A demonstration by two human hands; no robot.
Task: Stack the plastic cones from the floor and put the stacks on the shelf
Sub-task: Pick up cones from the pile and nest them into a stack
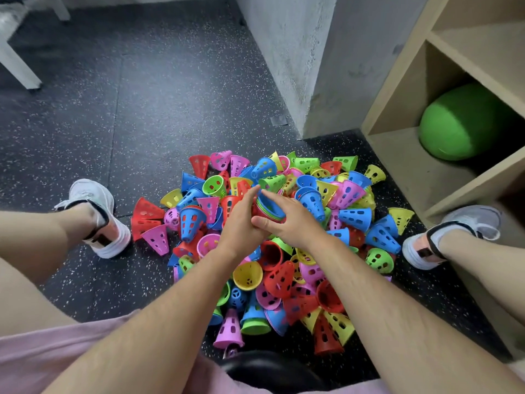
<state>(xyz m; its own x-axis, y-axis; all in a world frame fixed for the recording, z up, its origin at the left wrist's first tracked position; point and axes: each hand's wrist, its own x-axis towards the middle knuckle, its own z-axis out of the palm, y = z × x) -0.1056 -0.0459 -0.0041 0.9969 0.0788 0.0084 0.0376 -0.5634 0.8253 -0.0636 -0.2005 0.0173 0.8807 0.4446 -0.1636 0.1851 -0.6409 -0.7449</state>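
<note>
A small stack (270,208) of nested cones, blue on top, is gripped just above the pile (312,282). It's clasped at the side by the left hand (241,220), and the right hand (289,224) is curled over its rim. The pile's spread on the floor (142,109) beside the shelf (397,155), where a green ball (460,123) is sat.

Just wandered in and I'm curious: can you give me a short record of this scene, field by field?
Floor: pile of loose cones, perforated, in red, blue, green, yellow and pink
Being held: stack of cones above the pile, a blue one outermost
Right hand: grips the stack, fingers over it, thumb beneath
Left hand: against the stack's left side; grip unclear
Shelf: right of the pile, no cone stacks seen in it
Also in shelf: green ball, lower compartment
</note>
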